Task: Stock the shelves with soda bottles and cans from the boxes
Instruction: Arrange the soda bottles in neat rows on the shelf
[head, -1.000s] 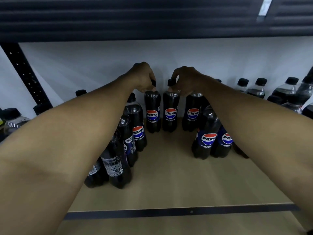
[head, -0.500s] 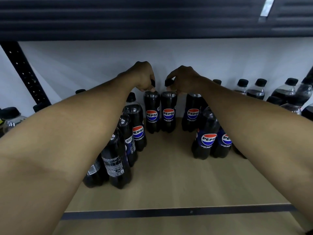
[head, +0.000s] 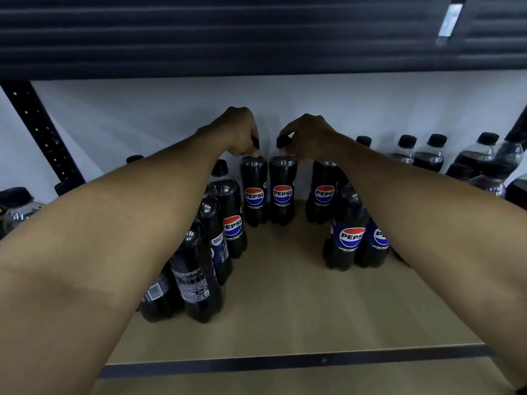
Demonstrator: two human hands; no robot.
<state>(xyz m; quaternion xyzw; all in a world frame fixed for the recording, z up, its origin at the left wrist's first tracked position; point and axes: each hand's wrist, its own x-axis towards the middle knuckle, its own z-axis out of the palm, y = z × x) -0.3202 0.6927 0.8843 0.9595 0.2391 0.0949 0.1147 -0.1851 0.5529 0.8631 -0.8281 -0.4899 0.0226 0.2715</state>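
Two black Pepsi Zero Sugar bottles stand side by side at the back of the wooden shelf (head: pixel 285 303), labels facing me. My left hand (head: pixel 239 132) pinches the black cap of the left bottle (head: pixel 253 192). My right hand (head: pixel 308 136) pinches the cap of the right bottle (head: pixel 282 192). Both bottles stand upright on the shelf board, nearly touching each other. Both forearms reach in over the shelf and hide parts of the rows beside them.
A row of Pepsi bottles (head: pixel 199 269) runs down the left side, another group (head: pixel 348 238) sits at the right. Clear-topped dark bottles (head: pixel 427 152) line the back right. A black perforated upright (head: pixel 37 129) stands at left. The upper shelf (head: pixel 256 38) hangs low overhead.
The right-hand bottle has shifted left until it sits close against the left-hand one. Both hands stayed on the caps.
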